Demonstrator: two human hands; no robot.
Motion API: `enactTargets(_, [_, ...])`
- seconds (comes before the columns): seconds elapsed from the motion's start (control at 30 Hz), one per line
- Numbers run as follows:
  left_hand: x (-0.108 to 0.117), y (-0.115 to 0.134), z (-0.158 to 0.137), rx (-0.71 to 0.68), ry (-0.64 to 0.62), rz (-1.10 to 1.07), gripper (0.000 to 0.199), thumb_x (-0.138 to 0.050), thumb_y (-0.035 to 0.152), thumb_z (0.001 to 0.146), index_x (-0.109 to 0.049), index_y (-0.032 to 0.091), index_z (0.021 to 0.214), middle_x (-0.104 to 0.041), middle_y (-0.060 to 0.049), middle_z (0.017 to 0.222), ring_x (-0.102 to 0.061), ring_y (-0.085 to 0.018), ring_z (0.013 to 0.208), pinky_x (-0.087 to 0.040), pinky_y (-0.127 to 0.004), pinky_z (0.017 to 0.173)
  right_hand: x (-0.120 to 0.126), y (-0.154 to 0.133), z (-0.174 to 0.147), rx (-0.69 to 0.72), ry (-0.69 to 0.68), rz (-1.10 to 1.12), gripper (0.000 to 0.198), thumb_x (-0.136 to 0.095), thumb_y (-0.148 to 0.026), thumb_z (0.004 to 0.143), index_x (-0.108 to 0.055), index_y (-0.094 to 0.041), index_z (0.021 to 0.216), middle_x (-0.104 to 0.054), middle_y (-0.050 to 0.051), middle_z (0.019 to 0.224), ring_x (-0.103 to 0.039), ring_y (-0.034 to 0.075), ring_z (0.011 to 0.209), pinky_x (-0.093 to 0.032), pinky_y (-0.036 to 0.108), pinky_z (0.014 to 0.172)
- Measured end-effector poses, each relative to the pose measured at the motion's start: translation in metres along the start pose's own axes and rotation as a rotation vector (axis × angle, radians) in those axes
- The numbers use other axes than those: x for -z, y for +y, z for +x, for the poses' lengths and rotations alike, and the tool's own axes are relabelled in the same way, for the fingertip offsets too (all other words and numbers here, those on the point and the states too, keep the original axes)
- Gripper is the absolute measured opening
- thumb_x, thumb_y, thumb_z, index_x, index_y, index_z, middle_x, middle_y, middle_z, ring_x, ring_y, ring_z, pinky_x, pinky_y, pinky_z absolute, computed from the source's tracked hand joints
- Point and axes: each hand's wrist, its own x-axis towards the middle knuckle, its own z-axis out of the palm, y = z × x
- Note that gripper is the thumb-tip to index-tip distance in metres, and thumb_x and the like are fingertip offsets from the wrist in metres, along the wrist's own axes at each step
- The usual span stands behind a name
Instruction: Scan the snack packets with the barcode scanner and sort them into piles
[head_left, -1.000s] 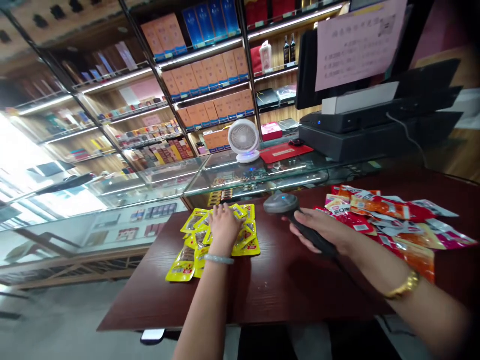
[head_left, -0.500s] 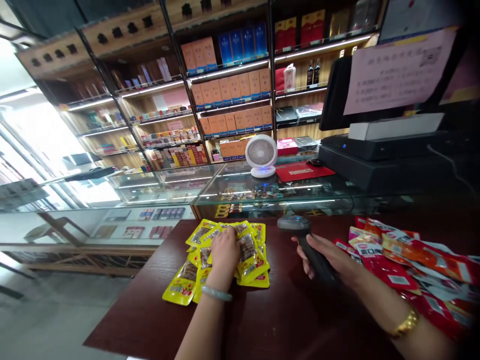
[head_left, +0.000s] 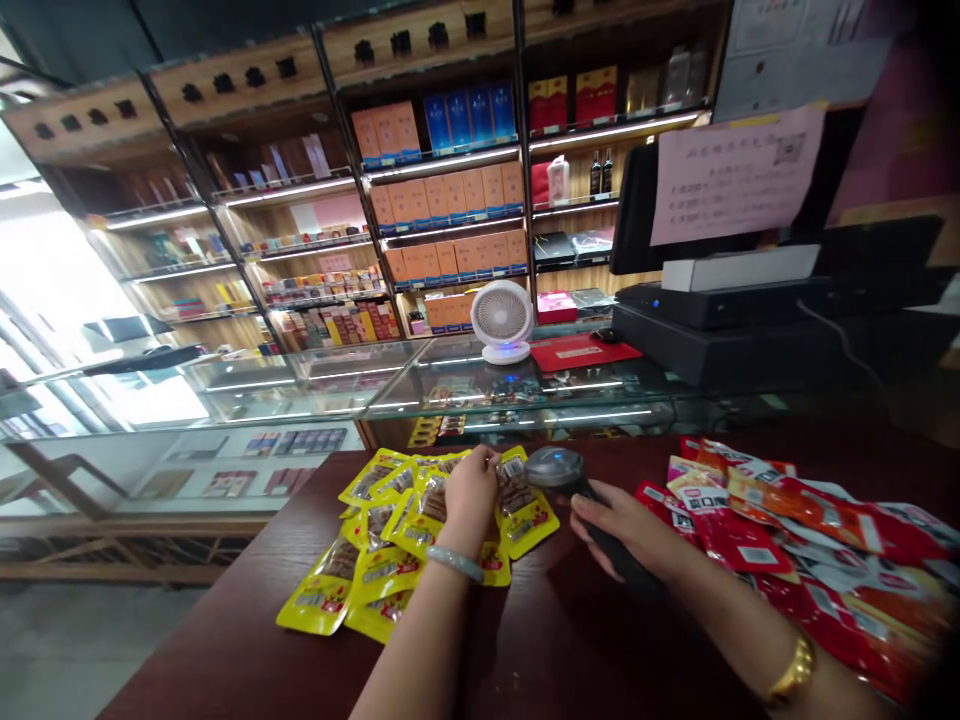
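Note:
My left hand, a pale bangle on its wrist, is closed at the edge of a yellow snack packet on the right side of a loose pile. The other yellow snack packets lie overlapping under and left of that hand, with brown contents showing through clear windows. In my right hand is a dark handheld barcode scanner, its head beside the upper right of the held packet. My left fingertips are partly hidden behind the hand.
Red, orange and white snack packets are heaped at the right of the dark red table. Behind stand a glass counter, a white fan, a red mat and a monitor with a pink paper sheet.
My left hand has moved right across the pile, shifting a yellow packet to the right. The scanner head is now closer to that packet. The view has turned slightly right.

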Motion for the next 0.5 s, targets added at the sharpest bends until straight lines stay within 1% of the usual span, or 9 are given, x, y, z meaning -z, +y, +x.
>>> enactTargets(0.1, [-0.009, 0.003, -0.006, -0.032, 0.016, 0.005, 0.022, -0.047, 0.033, 0.091, -0.066, 0.024, 0.093, -0.073, -0.004, 0.092, -0.065, -0.019, 0.085, -0.038, -0.026, 0.068, 0.003, 0.003, 0.001, -0.011, 0.034, -0.049, 0.046, -0.066, -0.061, 0.078, -0.049, -0.019, 0.089, -0.051, -0.009, 0.057, -0.043, 0.004, 0.029, -0.032, 0.015, 0.027])
enactTargets(0.2, [-0.008, 0.0, -0.007, -0.076, 0.027, 0.006, 0.021, -0.046, 0.032, 0.091, -0.066, 0.024, 0.091, -0.072, -0.004, 0.087, -0.064, -0.019, 0.082, -0.038, -0.026, 0.068, 0.005, 0.004, 0.002, -0.018, 0.04, -0.085, 0.044, -0.066, -0.06, 0.079, -0.05, -0.019, 0.089, -0.05, -0.009, 0.056, -0.043, 0.004, 0.03, -0.032, 0.015, 0.028])
enactTargets(0.3, [-0.004, -0.005, -0.004, -0.063, 0.013, -0.056, 0.021, -0.048, 0.032, 0.09, -0.067, 0.024, 0.087, -0.072, -0.003, 0.081, -0.064, -0.019, 0.078, -0.04, -0.026, 0.067, 0.006, 0.005, 0.001, -0.037, 0.037, -0.095, 0.042, -0.065, -0.058, 0.08, -0.051, -0.02, 0.09, -0.051, -0.009, 0.057, -0.044, 0.004, 0.031, -0.033, 0.016, 0.028])
enactTargets(0.4, [-0.009, -0.007, -0.001, -0.048, 0.005, -0.164, 0.019, -0.052, 0.031, 0.089, -0.069, 0.023, 0.087, -0.072, -0.003, 0.083, -0.064, -0.019, 0.08, -0.044, -0.027, 0.071, 0.008, 0.006, 0.001, -0.053, 0.036, -0.085, 0.042, -0.065, -0.058, 0.08, -0.05, -0.02, 0.09, -0.051, -0.008, 0.059, -0.044, 0.005, 0.032, -0.033, 0.016, 0.029])
enactTargets(0.47, [-0.018, -0.004, -0.002, -0.026, -0.061, -0.274, 0.021, -0.052, 0.029, 0.089, -0.07, 0.022, 0.097, -0.073, -0.003, 0.088, -0.065, -0.018, 0.08, -0.048, -0.027, 0.073, 0.009, 0.005, 0.0, -0.042, 0.035, -0.081, 0.043, -0.066, -0.059, 0.08, -0.049, -0.02, 0.089, -0.051, -0.008, 0.058, -0.044, 0.005, 0.032, -0.033, 0.016, 0.029])
enactTargets(0.5, [-0.024, -0.001, -0.004, -0.037, -0.128, -0.329, 0.024, -0.053, 0.028, 0.089, -0.069, 0.023, 0.106, -0.074, -0.003, 0.093, -0.065, -0.017, 0.08, -0.049, -0.028, 0.074, 0.009, 0.005, 0.0, -0.035, 0.037, -0.082, 0.043, -0.066, -0.059, 0.08, -0.049, -0.02, 0.088, -0.051, -0.008, 0.058, -0.044, 0.005, 0.032, -0.033, 0.016, 0.029])
